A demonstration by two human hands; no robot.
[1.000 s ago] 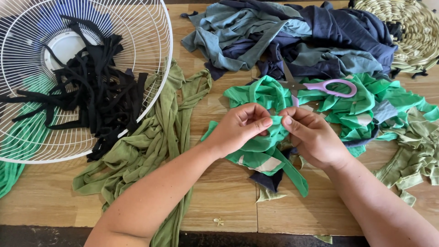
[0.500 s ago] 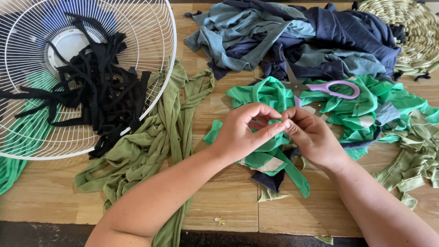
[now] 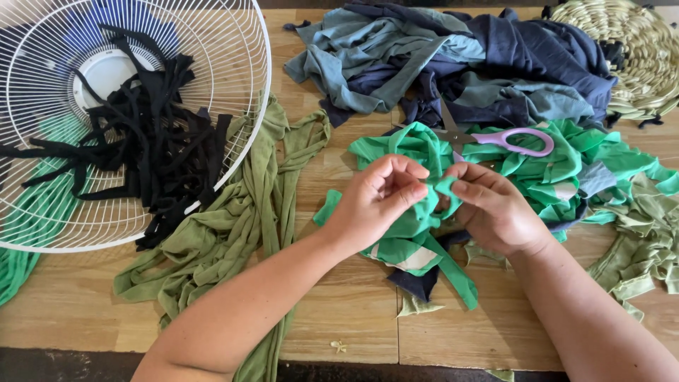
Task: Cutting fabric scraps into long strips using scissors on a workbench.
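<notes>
My left hand (image 3: 373, 204) and my right hand (image 3: 495, 211) meet over the middle of the wooden table (image 3: 85, 311). Both pinch the same bright green fabric strip (image 3: 417, 237), whose top edge is bunched between my thumbs and fingertips. The strip hangs down toward me, with a pale patch and a dark scrap under it. Behind my hands lies a heap of more bright green fabric (image 3: 559, 170), with purple-handled scissors (image 3: 508, 140) resting on top of it.
A white wire fan guard (image 3: 233, 92) at the left holds black fabric strips (image 3: 148, 141). Olive green strips (image 3: 240, 212) lie beside it. Grey and navy cloth (image 3: 467, 64) is piled at the back, a woven straw mat (image 3: 636, 49) at the far right, and more olive scraps (image 3: 636, 247) at the right edge.
My fingers have shifted on the green strip: the thumbs and fingertips have worked along its top edge and bunched it between my hands. Nothing else on the table has moved.
</notes>
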